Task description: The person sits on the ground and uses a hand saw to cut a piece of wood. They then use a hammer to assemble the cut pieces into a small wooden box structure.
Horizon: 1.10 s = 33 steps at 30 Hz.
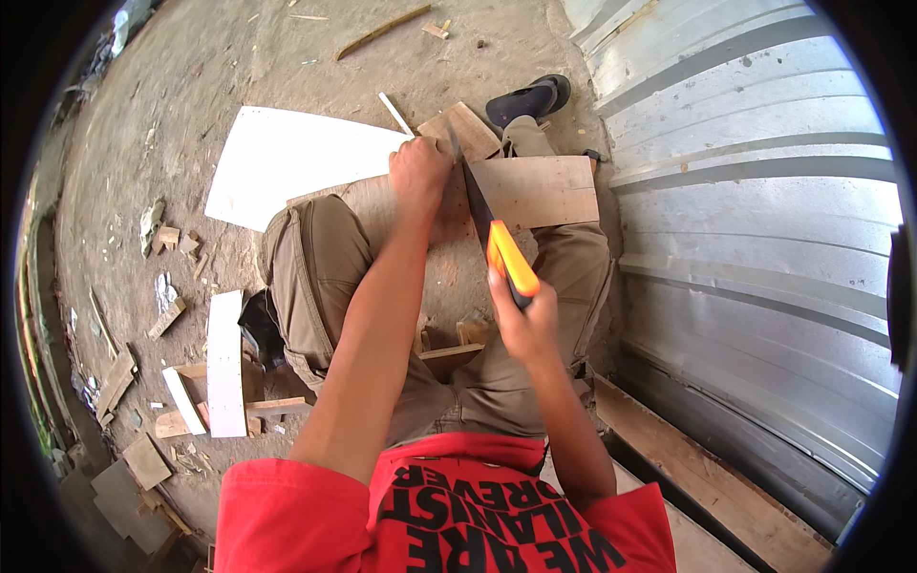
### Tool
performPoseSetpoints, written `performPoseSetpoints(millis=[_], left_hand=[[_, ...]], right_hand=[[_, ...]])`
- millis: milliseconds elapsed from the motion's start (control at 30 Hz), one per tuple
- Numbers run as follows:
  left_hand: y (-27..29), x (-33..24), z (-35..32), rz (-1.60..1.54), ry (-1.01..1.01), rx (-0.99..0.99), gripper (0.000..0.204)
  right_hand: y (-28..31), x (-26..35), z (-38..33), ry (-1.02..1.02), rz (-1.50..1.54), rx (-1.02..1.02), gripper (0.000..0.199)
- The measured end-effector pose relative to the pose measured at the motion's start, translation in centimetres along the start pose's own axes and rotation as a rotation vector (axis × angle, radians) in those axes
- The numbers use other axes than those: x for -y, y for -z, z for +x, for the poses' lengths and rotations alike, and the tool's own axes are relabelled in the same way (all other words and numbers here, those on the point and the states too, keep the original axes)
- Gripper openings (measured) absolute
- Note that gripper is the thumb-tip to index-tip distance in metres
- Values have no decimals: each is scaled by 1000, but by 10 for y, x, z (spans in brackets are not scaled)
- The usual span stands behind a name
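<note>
Two knees [318,234] are carrying the wooden plank [540,191], apparently as a makeshift sawing rest, while the left hand [420,172] is clasping its far edge, seemingly to steady it, and the right hand [530,320] is gripping the orange-handled saw [497,237], which is crossing the plank.

From the saw [478,201], there is room over the floor [401,72] at eleven o'clock, but the metal wall [745,210] blocks three o'clock.
</note>
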<state>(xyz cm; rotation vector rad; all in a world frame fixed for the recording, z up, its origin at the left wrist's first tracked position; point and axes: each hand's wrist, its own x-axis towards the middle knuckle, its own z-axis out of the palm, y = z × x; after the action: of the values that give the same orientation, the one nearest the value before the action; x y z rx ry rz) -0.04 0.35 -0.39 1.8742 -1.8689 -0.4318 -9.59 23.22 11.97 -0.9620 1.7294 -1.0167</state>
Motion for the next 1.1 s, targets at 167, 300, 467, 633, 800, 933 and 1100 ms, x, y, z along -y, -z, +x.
performPoseSetpoints(millis=[167,300,467,633,800,933,1100], left_hand=[[0,-3,-6,-13,-15,-20,34],[3,0,-4,-24,33,14,32],[-7,1,2,-32,44,52,30],[-3,-5,2,8,34,42,31],[0,2,-1,65,42,19,33],[2,0,-1,29,7,28,34],[-2,-2,-4,43,-36,-56,33]], right_hand=[[46,68,-123,-183,53,22,21],[19,61,-68,-78,56,-55,24],[-45,42,90,30,-215,-64,38],[-20,-6,50,94,-28,-24,38],[33,54,-108,-38,10,41,20],[42,75,-122,23,-54,47,15],[-34,-7,68,325,-101,-192,39]])
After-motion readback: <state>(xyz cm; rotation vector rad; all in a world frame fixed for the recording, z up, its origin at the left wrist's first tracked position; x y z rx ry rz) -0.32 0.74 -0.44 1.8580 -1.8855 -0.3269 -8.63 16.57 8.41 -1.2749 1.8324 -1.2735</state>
